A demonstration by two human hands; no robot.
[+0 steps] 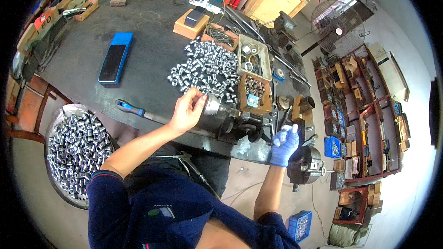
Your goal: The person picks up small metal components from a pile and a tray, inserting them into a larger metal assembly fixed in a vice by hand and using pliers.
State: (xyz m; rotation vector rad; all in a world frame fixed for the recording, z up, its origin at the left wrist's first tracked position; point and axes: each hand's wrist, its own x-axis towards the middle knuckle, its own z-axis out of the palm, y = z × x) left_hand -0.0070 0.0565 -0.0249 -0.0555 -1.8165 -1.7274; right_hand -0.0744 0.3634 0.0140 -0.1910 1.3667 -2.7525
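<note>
My left hand [187, 113] is bare and closed, thumb against fingers, right beside the round silver chuck [212, 105] of a small bench-mounted machine [240, 127]. Whatever its fingertips pinch is too small to make out. My right hand [284, 145] wears a blue glove with pale fingertips. Its fingers are curled together above the table's right edge, near a dark vise-like chuck [307, 163], and anything inside them is hidden. Beyond the machine lies a heap of small shiny metal fittings [207, 64]. A wooden tray [256, 106] of darker, brownish fittings stands next to the heap.
A round metal pan [49, 170] full of fittings stands at the left. On the dark table [152, 55] are a blue-cased device [115, 58], a blue-handled tool [130, 109], a parts tray [241, 67] and a phone on a wooden block [184, 28]. Shelves [376, 133] and a fan [338, 31] stand right.
</note>
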